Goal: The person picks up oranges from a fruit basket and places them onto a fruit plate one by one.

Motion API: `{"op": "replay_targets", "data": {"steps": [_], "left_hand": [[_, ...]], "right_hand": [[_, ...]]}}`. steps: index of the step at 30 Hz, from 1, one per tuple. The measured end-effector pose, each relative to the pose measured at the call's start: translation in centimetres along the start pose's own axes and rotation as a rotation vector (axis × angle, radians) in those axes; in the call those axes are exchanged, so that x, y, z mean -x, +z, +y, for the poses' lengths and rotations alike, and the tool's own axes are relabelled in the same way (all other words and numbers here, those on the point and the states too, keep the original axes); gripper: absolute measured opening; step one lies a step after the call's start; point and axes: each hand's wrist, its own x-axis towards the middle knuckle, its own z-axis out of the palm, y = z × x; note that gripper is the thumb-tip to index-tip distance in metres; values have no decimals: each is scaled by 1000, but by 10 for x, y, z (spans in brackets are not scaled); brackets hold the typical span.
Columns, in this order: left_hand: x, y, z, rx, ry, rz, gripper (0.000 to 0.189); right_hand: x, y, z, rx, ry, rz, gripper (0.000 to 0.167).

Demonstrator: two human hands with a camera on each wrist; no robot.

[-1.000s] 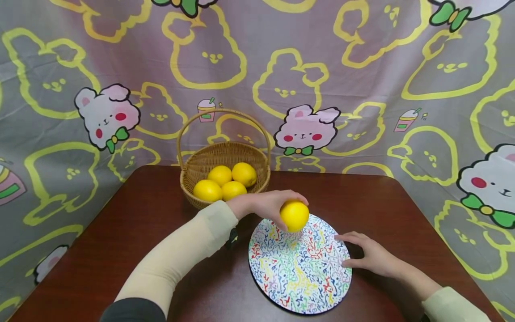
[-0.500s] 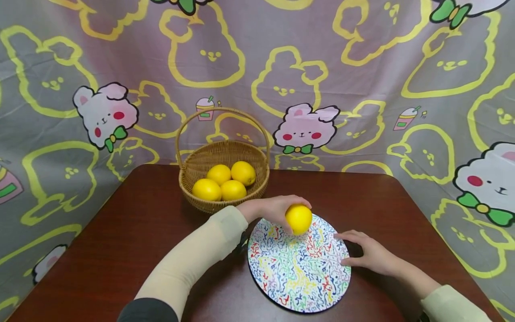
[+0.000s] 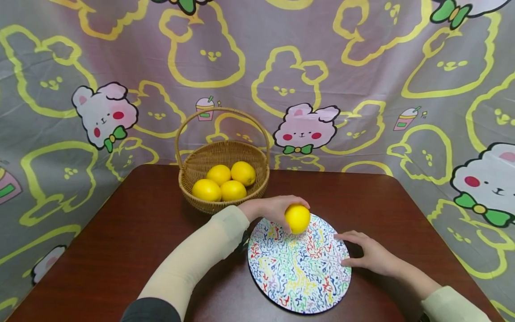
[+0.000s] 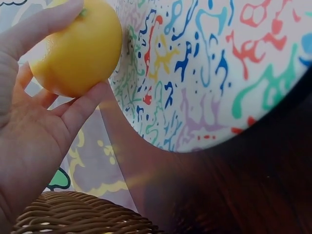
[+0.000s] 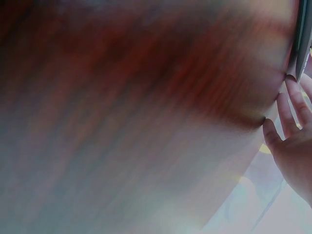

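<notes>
1. The left hand [image 3: 268,208] curls its fingers around one yellow lemon [image 3: 297,218], holding it over the far edge of a round plate [image 3: 299,273] patterned with coloured squiggles.
2. The right hand [image 3: 368,255] lies with relaxed fingers against the plate's right rim, gripping nothing.
3. One plate lies on the dark red-brown table [image 3: 120,241], near the front.
4. Behind the left hand stands one wicker basket [image 3: 201,167] with a hoop handle, holding four more lemons [image 3: 224,182].
5. That makes five lemons in all.
6. A cartoon-rabbit cloth [image 3: 362,67] hangs behind the table.
</notes>
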Motion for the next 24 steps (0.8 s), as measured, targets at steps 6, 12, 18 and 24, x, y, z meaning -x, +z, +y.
{"op": "replay_targets", "data": {"steps": [6, 12, 18, 24], "left_hand": [[-1, 3, -5, 3, -2, 5, 79], [-1, 3, -6, 20, -12, 5, 81], [0, 2, -5, 28, -55, 1, 87], [0, 1, -5, 7, -69, -11, 89]], "right_hand": [[0, 0, 0, -6, -1, -3, 67], [-1, 0, 1, -7, 12, -5, 67], [-1, 0, 0, -13, 22, -8, 67], [0, 0, 1, -12, 2, -9, 66]]}}
